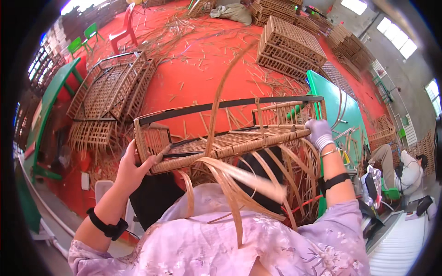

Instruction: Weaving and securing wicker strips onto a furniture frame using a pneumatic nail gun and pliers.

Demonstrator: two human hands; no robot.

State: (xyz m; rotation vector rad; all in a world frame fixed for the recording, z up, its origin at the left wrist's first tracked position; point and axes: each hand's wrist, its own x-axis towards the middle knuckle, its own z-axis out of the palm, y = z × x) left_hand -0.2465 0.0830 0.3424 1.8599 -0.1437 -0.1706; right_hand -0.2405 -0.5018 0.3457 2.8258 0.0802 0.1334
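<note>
A half-woven wicker basket (230,139) on a dark frame is held tilted in front of my body. My bare left hand (131,168) grips its near left corner, thumb along the woven edge. My right hand (320,132), in a pale glove, closes round the right end of the basket. Long loose brown strips (235,193) hang from the near edge over my lap and floral top. One strip (220,92) stands up from the front edge and arcs over the frame. Part of the hanging strips is blurred.
Wicker frames (108,92) are stacked at the left, more woven crates (292,43) at the far right. A green table (338,103) stands beside my right hand, another green table (53,99) at the left. Cut strips litter the red floor (198,78). Another person (407,172) sits at the right.
</note>
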